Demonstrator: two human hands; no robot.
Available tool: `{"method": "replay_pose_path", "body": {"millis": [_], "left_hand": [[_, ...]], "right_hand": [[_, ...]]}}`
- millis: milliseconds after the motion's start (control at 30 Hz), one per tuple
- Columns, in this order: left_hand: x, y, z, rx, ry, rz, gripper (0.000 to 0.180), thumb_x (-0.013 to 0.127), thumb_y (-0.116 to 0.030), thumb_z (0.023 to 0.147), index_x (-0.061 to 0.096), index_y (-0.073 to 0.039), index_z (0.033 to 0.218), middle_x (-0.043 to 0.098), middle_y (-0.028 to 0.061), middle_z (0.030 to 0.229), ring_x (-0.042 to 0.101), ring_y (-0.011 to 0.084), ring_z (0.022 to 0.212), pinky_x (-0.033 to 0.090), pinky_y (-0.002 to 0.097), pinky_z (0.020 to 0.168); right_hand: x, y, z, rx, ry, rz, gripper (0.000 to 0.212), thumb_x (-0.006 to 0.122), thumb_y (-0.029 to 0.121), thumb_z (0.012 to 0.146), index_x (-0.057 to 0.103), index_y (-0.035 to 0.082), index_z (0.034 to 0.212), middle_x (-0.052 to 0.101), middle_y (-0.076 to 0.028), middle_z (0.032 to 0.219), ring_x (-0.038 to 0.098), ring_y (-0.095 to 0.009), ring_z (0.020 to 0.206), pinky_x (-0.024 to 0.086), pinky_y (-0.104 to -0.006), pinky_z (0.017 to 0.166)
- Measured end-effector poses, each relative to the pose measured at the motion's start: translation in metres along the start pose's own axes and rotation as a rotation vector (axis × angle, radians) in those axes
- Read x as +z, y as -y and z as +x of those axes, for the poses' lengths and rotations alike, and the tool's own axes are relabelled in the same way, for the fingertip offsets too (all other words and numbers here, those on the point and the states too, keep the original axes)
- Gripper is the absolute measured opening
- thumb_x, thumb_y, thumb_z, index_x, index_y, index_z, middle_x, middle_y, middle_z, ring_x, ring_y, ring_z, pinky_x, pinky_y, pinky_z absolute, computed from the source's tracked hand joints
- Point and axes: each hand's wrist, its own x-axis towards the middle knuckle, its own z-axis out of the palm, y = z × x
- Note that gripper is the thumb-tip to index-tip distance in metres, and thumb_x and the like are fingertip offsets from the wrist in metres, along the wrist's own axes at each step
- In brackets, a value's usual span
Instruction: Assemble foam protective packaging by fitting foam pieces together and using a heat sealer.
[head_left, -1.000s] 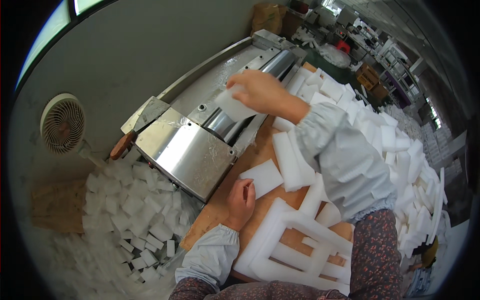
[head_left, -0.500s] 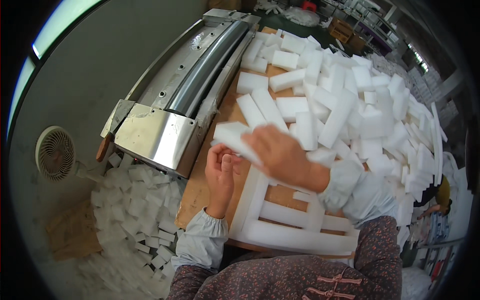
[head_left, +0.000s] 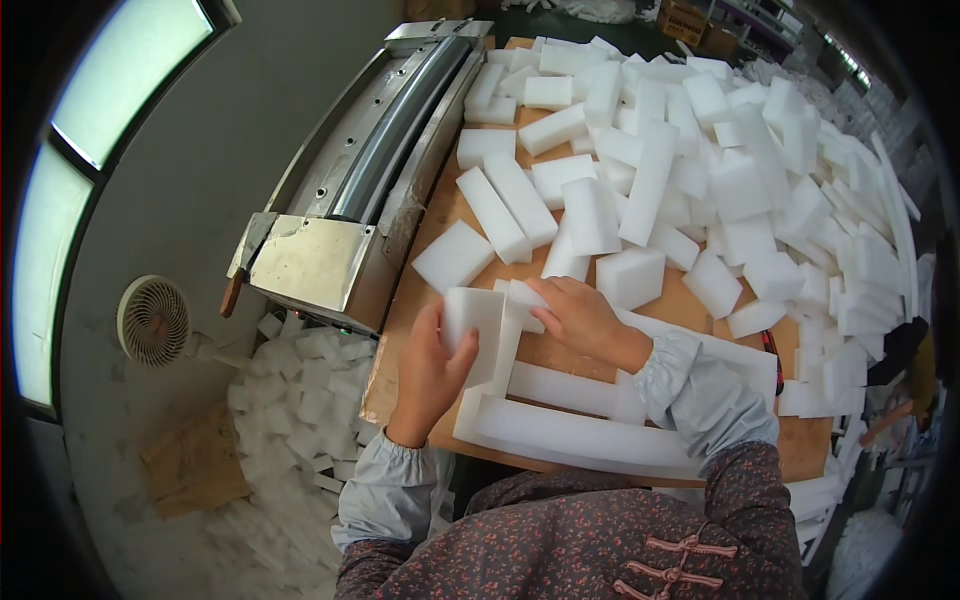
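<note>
My left hand (head_left: 428,372) is closed round a white foam block (head_left: 474,322), thumb on its right side, above the left side of a white foam frame (head_left: 580,440). Just to the right, my right hand (head_left: 588,318) grips a smaller-looking white foam piece (head_left: 524,306) between thumb and fingers. The frame is made of foam strips lying on a brown wooden board (head_left: 425,285), with crosspieces inside it. My right forearm hides part of the frame. Whether the two held pieces touch each other I cannot tell.
A metal roller machine (head_left: 310,265) stands at the board's left edge. Loose foam blocks (head_left: 650,180) are heaped across the far and right parts. Foam offcuts (head_left: 300,400) cover the floor at left, near a wall fan (head_left: 154,322). A cutter-like red and black tool (head_left: 771,358) lies at right.
My hands have come apart from the block they held together. The left now has a block upright over the frame's left side; the right grips a piece beside it. The view has shifted.
</note>
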Motion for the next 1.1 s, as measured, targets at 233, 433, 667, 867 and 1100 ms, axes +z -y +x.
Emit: {"method": "replay_pose_path", "body": {"millis": [233, 433, 667, 867, 1100], "left_hand": [[0.027, -0.012, -0.003, 0.136, 0.007, 0.363, 0.05, 0.069, -0.024, 0.084, 0.052, -0.002, 0.125, 0.063, 0.0221, 0.107, 0.065, 0.0421, 0.087, 0.053, 0.0482, 0.073], [0.041, -0.021, 0.002, 0.026, 0.145, 0.465, 0.049, 0.069, -0.023, 0.085, 0.053, 0.002, 0.124, 0.062, 0.0247, 0.111, 0.064, 0.0418, 0.094, 0.052, 0.047, 0.078], [0.066, -0.001, 0.002, 0.123, 0.111, 0.537, 0.043, 0.068, -0.027, 0.085, 0.052, -0.002, 0.117, 0.063, 0.0217, 0.102, 0.066, 0.0427, 0.079, 0.053, 0.0506, 0.067], [0.069, 0.001, 0.002, 0.106, 0.125, 0.511, 0.043, 0.067, -0.026, 0.086, 0.051, -0.002, 0.117, 0.063, 0.023, 0.102, 0.066, 0.0431, 0.08, 0.053, 0.0511, 0.068], [0.069, -0.003, 0.005, 0.08, 0.153, 0.486, 0.042, 0.066, -0.026, 0.087, 0.051, 0.0, 0.117, 0.063, 0.0233, 0.102, 0.065, 0.0439, 0.081, 0.053, 0.0513, 0.07]], "right_hand": [[0.009, -0.014, 0.003, 0.015, -0.098, 0.109, 0.035, 0.065, 0.014, 0.089, 0.057, -0.001, 0.119, 0.066, -0.022, 0.103, 0.063, -0.04, 0.098, 0.05, -0.0482, 0.083], [0.006, -0.015, 0.005, 0.042, -0.1, 0.182, 0.031, 0.065, 0.013, 0.087, 0.058, 0.0, 0.114, 0.067, -0.021, 0.103, 0.064, -0.04, 0.097, 0.051, -0.0488, 0.082], [0.012, -0.023, 0.007, -0.007, -0.149, 0.196, 0.022, 0.064, 0.011, 0.086, 0.059, 0.0, 0.104, 0.066, -0.019, 0.099, 0.065, -0.039, 0.094, 0.051, -0.0493, 0.08], [0.012, -0.026, 0.007, -0.003, -0.11, 0.192, 0.03, 0.063, 0.013, 0.087, 0.058, 0.002, 0.114, 0.067, -0.021, 0.1, 0.064, -0.039, 0.094, 0.051, -0.0489, 0.078], [0.01, -0.026, 0.004, -0.019, -0.135, 0.189, 0.029, 0.063, 0.013, 0.087, 0.057, 0.002, 0.114, 0.066, -0.02, 0.097, 0.064, -0.04, 0.092, 0.051, -0.0497, 0.077]]}}
